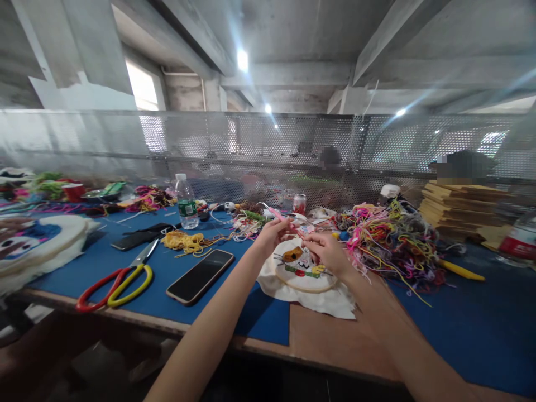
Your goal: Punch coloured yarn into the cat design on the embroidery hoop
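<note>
My left hand [273,235] is closed around a slim pink pen-like tool [275,214], raised above an embroidery hoop [307,289]. A thin white strand curves from the tool's upper end. Close by on the right, my right hand [324,250] has its fingers pinched together near the tool's lower end; whatever lies between them is too small to make out. Below both hands, the hoop holds white cloth [335,304] stitched with an animal face [295,255] in brown, black and green. Part of the design is hidden behind my right hand.
A heap of coloured yarn [389,245] lies to the right. On the left are scissors [121,279], a phone [201,276], yellow yarn [183,242] and a water bottle [186,204]. A co-worker's hand [12,229] rests on another hoop piece. A perforated metal screen [268,145] stands behind.
</note>
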{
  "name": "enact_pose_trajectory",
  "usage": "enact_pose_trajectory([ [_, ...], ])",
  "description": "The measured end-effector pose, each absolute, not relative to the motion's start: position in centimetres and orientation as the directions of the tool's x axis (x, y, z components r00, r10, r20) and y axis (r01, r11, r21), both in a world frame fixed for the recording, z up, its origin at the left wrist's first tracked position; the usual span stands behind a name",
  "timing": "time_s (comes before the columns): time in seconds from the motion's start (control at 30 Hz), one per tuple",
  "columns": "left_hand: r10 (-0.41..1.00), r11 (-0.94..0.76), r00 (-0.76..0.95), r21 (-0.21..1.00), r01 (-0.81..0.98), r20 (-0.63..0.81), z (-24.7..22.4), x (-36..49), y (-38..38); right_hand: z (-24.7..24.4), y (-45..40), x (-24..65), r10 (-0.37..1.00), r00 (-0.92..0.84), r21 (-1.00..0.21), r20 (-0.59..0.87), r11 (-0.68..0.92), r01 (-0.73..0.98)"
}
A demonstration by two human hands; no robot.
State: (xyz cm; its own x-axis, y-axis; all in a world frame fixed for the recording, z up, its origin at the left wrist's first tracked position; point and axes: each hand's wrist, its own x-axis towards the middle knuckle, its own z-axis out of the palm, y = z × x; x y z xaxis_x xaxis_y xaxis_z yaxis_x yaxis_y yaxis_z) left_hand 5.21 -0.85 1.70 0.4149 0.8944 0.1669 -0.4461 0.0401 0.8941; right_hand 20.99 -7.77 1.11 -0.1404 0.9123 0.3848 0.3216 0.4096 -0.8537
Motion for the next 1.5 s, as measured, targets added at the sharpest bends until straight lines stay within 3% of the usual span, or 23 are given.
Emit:
enact_pose_trajectory([
  [0.3,0.863,0.010,0.469,0.920,-0.391,0.190,1.83,4.82,-0.96,0.97,-7.63,21.14,0.911,-0.103,-0.831,0.399,0.407,0.379],
  [0.37,0.884,0.011,0.439,0.931,-0.365,0.162,1.73,4.91,-0.84,0.87,-7.67,21.19,0.882,-0.070,-0.750,0.466,0.436,0.497],
  [0.47,0.925,0.013,0.365,0.952,-0.305,0.104,1.42,5.20,-0.65,0.83,-7.83,21.23,0.789,-0.054,-0.510,0.612,0.445,0.736],
  [0.57,0.952,0.006,0.295,0.963,-0.269,0.077,1.19,5.43,-0.56,0.91,-7.96,21.17,0.764,-0.081,-0.383,0.641,0.409,0.828],
  [0.63,0.956,-0.014,0.276,0.959,-0.284,0.096,1.18,5.45,-0.53,0.95,-7.98,21.10,0.789,-0.086,-0.427,0.608,0.417,0.803],
  [0.77,0.935,-0.022,0.334,0.957,-0.289,0.122,1.37,5.25,-0.51,0.97,-7.95,21.03,0.859,-0.073,-0.662,0.507,0.442,0.605],
  [0.9,0.913,0.104,0.406,0.950,-0.294,0.025,1.55,5.16,-0.50,1.13,-7.91,21.06,0.910,-0.099,-0.845,0.402,0.410,0.343],
  [1.0,0.910,0.133,0.416,0.942,-0.309,0.008,1.46,5.24,-0.37,1.31,-7.89,21.01,0.916,-0.135,-0.885,0.377,0.399,0.240],
  [1.1,0.908,0.077,0.413,0.946,-0.316,0.064,1.27,5.25,-0.22,1.32,-7.89,20.98,0.916,-0.129,-0.874,0.380,0.401,0.274],
  [1.2,0.893,0.040,0.437,0.951,-0.307,0.103,1.21,5.14,-0.23,1.18,-7.94,21.11,0.899,-0.093,-0.798,0.428,0.424,0.429],
  [1.37,0.905,-0.053,0.396,0.965,-0.256,0.155,1.50,5.08,-0.61,1.06,-8.05,21.49,0.755,-0.044,-0.466,0.654,0.448,0.763],
  [1.5,0.933,-0.099,0.315,0.966,-0.240,0.174,1.86,5.12,-1.03,1.02,-8.10,21.42,0.723,-0.065,-0.357,0.688,0.416,0.837],
])
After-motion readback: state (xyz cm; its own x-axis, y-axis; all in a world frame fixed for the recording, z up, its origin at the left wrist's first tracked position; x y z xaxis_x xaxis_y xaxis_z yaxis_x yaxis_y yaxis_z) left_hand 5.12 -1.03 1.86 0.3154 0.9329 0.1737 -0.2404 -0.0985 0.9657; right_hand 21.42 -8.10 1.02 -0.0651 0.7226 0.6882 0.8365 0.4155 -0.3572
